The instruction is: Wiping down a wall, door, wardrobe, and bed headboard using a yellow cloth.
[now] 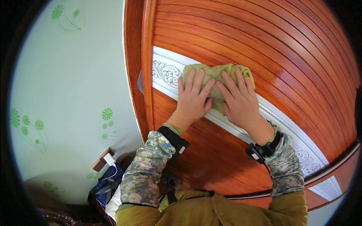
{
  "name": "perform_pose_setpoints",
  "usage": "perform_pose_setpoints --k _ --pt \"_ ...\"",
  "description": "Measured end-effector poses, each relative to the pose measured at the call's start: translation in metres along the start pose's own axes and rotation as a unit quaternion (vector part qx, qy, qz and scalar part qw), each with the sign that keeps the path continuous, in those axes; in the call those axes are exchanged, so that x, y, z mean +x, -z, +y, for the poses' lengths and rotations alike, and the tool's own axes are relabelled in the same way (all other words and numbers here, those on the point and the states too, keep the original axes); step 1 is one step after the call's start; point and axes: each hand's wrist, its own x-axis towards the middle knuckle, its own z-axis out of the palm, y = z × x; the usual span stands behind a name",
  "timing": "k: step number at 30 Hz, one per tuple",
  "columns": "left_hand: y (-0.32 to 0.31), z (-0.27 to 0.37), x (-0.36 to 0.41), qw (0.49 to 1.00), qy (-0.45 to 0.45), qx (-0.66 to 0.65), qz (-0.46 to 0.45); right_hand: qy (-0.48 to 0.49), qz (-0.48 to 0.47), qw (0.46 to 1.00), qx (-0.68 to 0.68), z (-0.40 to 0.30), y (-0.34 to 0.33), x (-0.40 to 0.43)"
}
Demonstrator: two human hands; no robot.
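Note:
A folded olive-green cloth (215, 86) with a yellow edge lies against a reddish-brown wooden panel (223, 39), over a white decorative band (167, 74) with a silver scroll pattern. My left hand (190, 103) presses flat on the cloth's left part, fingers spread; its outer fingertip reaches the cloth's left edge. Beside it, my right hand (242, 108) holds down the right part with its fingers apart. The two index fingertips nearly meet at the middle of the cloth. Part of the band is hidden beneath cloth and hands.
A wooden frame post (147, 65) borders the panel on the left, next to a pale wall (76, 84) with green plant motifs. Low on the wall, a white charger (109, 159) sits in a brown socket plate (99, 164). Dark blue fabric (106, 180) lies below it.

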Motion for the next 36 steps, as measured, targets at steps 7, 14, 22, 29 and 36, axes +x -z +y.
perform_pose_setpoints --k 7,14,22,29,36 --pt "-0.006 -0.014 -0.002 0.996 0.056 0.059 -0.034 0.028 0.075 0.996 0.041 -0.004 -0.032 0.018" --pt "-0.031 -0.016 -0.026 0.986 0.163 -0.007 -0.031 0.097 0.114 0.986 0.069 0.001 -0.071 0.037" --pt "-0.026 -0.030 -0.080 0.951 0.288 -0.108 0.009 0.193 -0.022 0.979 0.057 -0.043 -0.097 0.070" --pt "-0.054 0.066 -0.088 0.944 0.299 -0.139 -0.020 0.175 -0.022 0.976 0.131 -0.003 -0.070 -0.006" --pt "-0.138 0.137 -0.090 0.960 0.262 -0.093 -0.044 0.142 -0.002 0.978 0.156 0.071 -0.106 -0.109"
